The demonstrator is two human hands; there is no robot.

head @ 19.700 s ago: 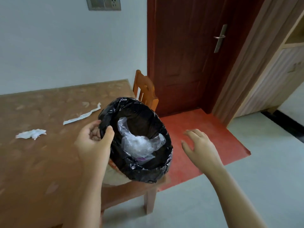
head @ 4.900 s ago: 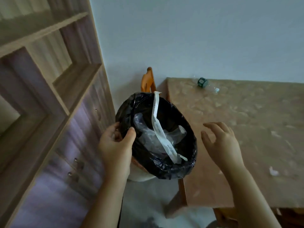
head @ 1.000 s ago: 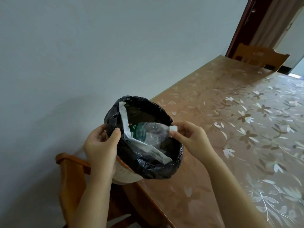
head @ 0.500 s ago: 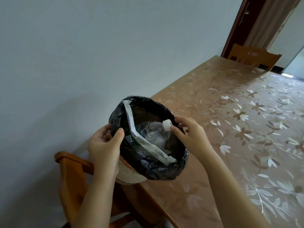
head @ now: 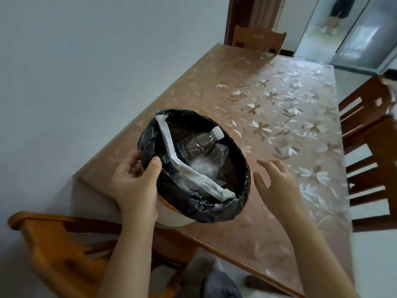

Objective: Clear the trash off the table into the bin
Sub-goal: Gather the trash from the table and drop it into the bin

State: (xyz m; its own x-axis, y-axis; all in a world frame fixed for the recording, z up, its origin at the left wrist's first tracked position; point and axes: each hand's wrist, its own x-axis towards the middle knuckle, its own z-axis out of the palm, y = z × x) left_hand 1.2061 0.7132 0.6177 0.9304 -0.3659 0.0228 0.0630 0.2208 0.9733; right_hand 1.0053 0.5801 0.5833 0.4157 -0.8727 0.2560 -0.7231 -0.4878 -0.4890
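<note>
A table under a floral cover is running along a pale wall toward an open doorway. The right hand, pinching the bottle's neck half a second ago, is now hovering beside the black-lined bin, fingers spread and holding nothing. The bottle is lying inside, cap at the far rim, beside a white paper strip. The left hand is gripping the bin's near-left rim, thumb inside. A near chair, a far chair and a side chair are standing around the table.
</note>
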